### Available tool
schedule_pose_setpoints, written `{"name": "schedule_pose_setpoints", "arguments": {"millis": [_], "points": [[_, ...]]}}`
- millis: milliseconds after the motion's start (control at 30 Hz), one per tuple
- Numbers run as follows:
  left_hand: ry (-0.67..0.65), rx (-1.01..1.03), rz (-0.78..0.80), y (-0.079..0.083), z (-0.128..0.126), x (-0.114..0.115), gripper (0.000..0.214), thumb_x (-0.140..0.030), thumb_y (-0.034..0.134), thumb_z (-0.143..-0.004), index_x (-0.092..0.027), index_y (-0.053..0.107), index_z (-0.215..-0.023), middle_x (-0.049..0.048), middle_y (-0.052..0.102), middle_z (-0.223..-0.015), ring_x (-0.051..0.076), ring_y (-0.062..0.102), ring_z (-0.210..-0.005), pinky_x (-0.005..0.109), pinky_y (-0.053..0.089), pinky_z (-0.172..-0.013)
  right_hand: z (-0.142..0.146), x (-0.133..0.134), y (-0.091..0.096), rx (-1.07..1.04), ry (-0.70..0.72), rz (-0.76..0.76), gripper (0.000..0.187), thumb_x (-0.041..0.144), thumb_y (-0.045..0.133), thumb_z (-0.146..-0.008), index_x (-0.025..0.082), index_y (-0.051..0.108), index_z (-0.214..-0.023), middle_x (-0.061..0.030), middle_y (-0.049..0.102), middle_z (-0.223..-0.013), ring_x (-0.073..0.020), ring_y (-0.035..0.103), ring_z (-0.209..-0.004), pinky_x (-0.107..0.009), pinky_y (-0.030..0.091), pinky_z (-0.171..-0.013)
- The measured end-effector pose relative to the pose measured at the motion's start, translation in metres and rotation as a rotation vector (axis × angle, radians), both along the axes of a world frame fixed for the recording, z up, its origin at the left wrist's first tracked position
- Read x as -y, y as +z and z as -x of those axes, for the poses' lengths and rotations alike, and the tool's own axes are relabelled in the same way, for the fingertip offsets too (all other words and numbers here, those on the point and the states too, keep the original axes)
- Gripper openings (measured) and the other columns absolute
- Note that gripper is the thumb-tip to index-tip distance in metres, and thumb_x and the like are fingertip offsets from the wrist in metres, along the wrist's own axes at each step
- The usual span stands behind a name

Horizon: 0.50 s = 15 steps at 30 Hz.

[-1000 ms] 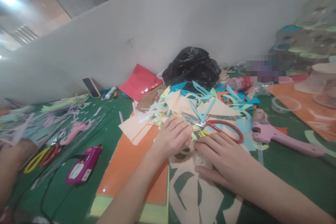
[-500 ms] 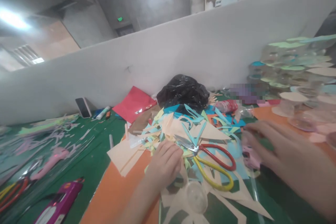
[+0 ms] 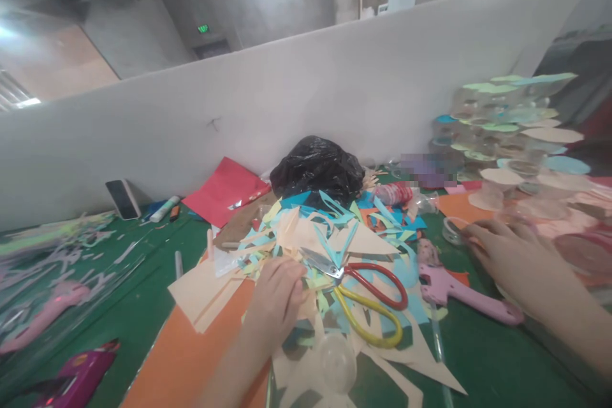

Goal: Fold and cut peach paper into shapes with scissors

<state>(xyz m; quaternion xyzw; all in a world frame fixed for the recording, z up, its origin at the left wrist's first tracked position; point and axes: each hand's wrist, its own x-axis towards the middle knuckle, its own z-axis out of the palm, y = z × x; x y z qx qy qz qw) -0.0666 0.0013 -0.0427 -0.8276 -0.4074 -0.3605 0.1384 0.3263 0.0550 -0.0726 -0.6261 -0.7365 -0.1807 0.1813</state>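
The left hand sits curled, its fingers bent down onto a heap of paper scraps; whether it pinches anything is hidden. The peach, pale blue and yellow scraps spread under and ahead of it. Just beside the fingers, scissors with red and yellow handles rest on the heap, and a clear cup lies among the paper below the hand. An orange card lies to the left of the wrist. Well to the right, the right hand is partly open, palm down, holding nothing visible, its fingertips just beside a clear ring. A pink glue gun lies nearby on the green mat.
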Motion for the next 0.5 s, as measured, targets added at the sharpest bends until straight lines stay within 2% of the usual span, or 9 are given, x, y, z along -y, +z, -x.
{"name": "schedule_pose_setpoints", "arguments": {"millis": [67, 167, 233, 300, 400, 467, 500], "points": [[0.031, -0.010, -0.037, 0.001, 0.000, 0.000, 0.021, -0.006, 0.043, -0.093, -0.018, 0.057, -0.103, 0.0054, 0.068, -0.092, 0.018, 0.061, -0.095, 0.031, 0.050, -0.088, 0.002, -0.001, 0.004, 0.012, 0.012, -0.035, 0.042, 0.024, 0.027, -0.100, 0.020, 0.068, -0.097, -0.0163, 0.067, -0.100, -0.0337, 0.060, -0.094, -0.050, 0.048, -0.080], [0.086, -0.015, -0.076, 0.002, 0.000, 0.000, 0.021, -0.004, 0.043, -0.093, -0.017, 0.056, -0.103, 0.0063, 0.069, -0.094, 0.018, 0.060, -0.097, 0.033, 0.049, -0.090, 0.012, 0.000, 0.015, -0.071, 0.063, -0.135, 0.036, 0.028, 0.034, -0.101, 0.019, 0.069, -0.102, -0.0166, 0.065, -0.110, -0.0327, 0.060, -0.099, -0.047, 0.048, -0.081], [0.111, -0.026, -0.114, 0.004, -0.001, 0.002, 0.019, -0.007, 0.044, -0.093, -0.017, 0.056, -0.103, 0.0075, 0.069, -0.095, 0.019, 0.059, -0.097, 0.034, 0.049, -0.090, 0.027, 0.004, 0.023, -0.150, 0.195, -0.214, 0.029, 0.026, 0.041, -0.101, 0.018, 0.070, -0.101, -0.0164, 0.062, -0.115, -0.0307, 0.060, -0.104, -0.044, 0.049, -0.084], [0.115, -0.057, -0.171, 0.007, -0.004, 0.004, 0.014, -0.017, 0.048, -0.094, -0.017, 0.057, -0.106, 0.0091, 0.070, -0.095, 0.022, 0.060, -0.097, 0.037, 0.049, -0.090, 0.048, 0.015, 0.030, -0.147, 0.374, -0.268, 0.025, 0.021, 0.045, -0.098, 0.019, 0.069, -0.099, -0.0160, 0.060, -0.117, -0.0289, 0.059, -0.102, -0.042, 0.049, -0.084], [0.051, -0.117, -0.252, 0.011, -0.014, 0.011, 0.032, -0.041, 0.052, -0.095, -0.014, 0.058, -0.112, 0.0122, 0.071, -0.094, 0.025, 0.061, -0.097, 0.041, 0.049, -0.090, 0.086, 0.039, 0.036, -0.102, 0.566, -0.231, 0.033, 0.007, 0.045, -0.092, 0.025, 0.067, -0.108, -0.0102, 0.063, -0.118, -0.0235, 0.058, -0.099, -0.038, 0.047, -0.084], [-0.012, -0.137, -0.268, 0.013, -0.024, 0.018, 0.042, -0.048, 0.053, -0.094, -0.012, 0.057, -0.115, 0.0133, 0.072, -0.095, 0.025, 0.063, -0.097, 0.042, 0.049, -0.091, 0.108, 0.055, 0.036, -0.113, 0.664, -0.202, 0.034, 0.005, 0.045, -0.090, 0.025, 0.066, -0.108, -0.0085, 0.066, -0.109, -0.0222, 0.058, -0.095, -0.037, 0.046, -0.084], [-0.037, -0.141, -0.265, 0.013, -0.028, 0.021, 0.042, -0.048, 0.054, -0.093, -0.012, 0.057, -0.115, 0.0133, 0.073, -0.095, 0.025, 0.064, -0.097, 0.042, 0.049, -0.091, 0.117, 0.061, 0.035, -0.131, 0.695, -0.190, 0.028, 0.008, 0.048, -0.091, 0.023, 0.067, -0.104, -0.0082, 0.067, -0.108, -0.0221, 0.058, -0.093, -0.037, 0.046, -0.082]]}}
